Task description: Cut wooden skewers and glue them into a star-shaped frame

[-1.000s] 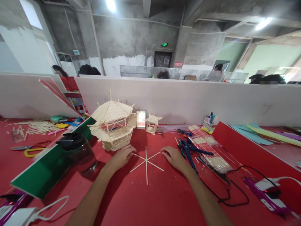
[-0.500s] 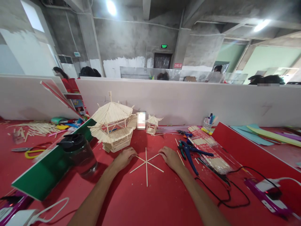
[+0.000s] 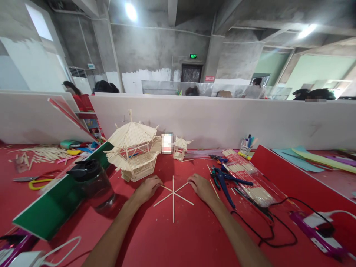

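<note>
Thin wooden sticks cross at one middle point and form a six-armed star (image 3: 173, 207) flat on the red table. My left hand (image 3: 150, 186) has its fingers closed at the tip of the star's upper left arm. At the tip of the upper right arm, my right hand (image 3: 200, 186) pinches the stick's end. Both hands rest low over the tabletop. Behind my left hand stands a large stick-built pavilion (image 3: 139, 148) with two tiers of roof. A small stick pavilion (image 3: 180, 148) sits farther back, just right of centre.
A dark-lidded water bottle (image 3: 96, 185) stands left, by a green board (image 3: 52, 207). Blue-handled cutters (image 3: 225, 185), packs of sticks (image 3: 250, 174) and a black cable (image 3: 278, 243) lie right. A white partition (image 3: 217, 118) crosses the back; people are beyond it.
The view has tipped very slightly. Both hands and the star of sticks keep nearly the same places, with no visible change of grip.
</note>
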Tool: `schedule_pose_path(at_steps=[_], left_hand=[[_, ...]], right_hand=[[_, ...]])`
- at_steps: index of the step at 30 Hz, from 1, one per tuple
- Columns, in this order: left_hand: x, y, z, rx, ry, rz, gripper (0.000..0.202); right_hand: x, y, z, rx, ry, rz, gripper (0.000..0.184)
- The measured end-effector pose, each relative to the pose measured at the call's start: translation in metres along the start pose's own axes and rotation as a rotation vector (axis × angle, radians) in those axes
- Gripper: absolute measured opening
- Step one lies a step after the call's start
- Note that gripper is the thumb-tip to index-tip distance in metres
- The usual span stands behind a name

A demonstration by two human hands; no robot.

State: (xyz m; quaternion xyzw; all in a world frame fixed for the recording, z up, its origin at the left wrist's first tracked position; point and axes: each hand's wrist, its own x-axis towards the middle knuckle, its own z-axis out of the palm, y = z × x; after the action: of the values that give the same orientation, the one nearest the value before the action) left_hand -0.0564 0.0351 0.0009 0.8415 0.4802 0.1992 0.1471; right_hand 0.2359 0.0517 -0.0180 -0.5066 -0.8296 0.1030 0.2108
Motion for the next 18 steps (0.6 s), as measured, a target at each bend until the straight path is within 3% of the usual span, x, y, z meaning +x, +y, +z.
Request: schedule_pose_path(at_steps=[9,14,18], left_hand=[[-0.008,0.013,-0.012,0.049,0.001,-0.028,0.021],[-0.013,0.037,-0.019,0.061,-0.172,-0.033,0.016],[-0.013,0.045,-0.011,0.055,-0.214,-0.046,0.02]], right_hand=[[-0.003,-0.004,-0.006,0.095,0.08,0.006,0.012],[-0.017,-0.026,-0.02,0.195,-0.04,-0.063,0.008],[-0.023,-0.043,-0.015,0.181,-0.067,-0.104,0.011]])
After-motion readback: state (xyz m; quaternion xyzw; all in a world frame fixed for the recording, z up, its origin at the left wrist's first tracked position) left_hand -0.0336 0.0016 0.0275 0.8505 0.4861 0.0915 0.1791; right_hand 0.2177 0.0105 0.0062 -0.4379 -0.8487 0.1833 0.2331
